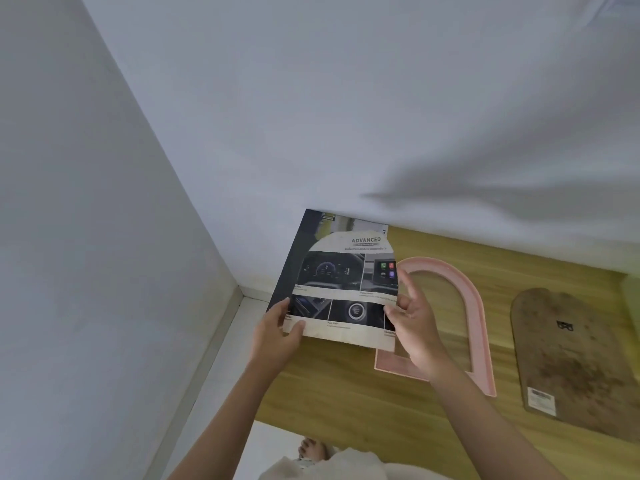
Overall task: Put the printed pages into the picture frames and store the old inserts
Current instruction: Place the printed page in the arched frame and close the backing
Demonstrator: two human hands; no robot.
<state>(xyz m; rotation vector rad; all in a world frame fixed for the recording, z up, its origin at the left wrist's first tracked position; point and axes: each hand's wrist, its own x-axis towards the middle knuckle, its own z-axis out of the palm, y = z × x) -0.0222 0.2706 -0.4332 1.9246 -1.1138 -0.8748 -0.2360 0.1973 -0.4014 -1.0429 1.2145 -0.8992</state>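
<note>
An arch-shaped printed page (346,285) with car dashboard photos and the word ADVANCED is held above the wooden table (346,403). My left hand (280,327) grips its lower left corner and my right hand (412,317) pinches its lower right edge, forefinger raised. Behind the page lies a rectangular brochure sheet (304,244) with a dark margin. A pink arch-shaped picture frame (478,320) lies flat on the table just right of the page, its lower part partly hidden by my right forearm. Further right lies a brown arch-shaped backing board (568,358) with a barcode label.
White walls meet in a corner at the left, close behind the table. The table's left edge runs beside a white floor strip (221,393). A foot (311,450) and pale clothing show at the bottom. A pale green object (632,296) sits at the right edge.
</note>
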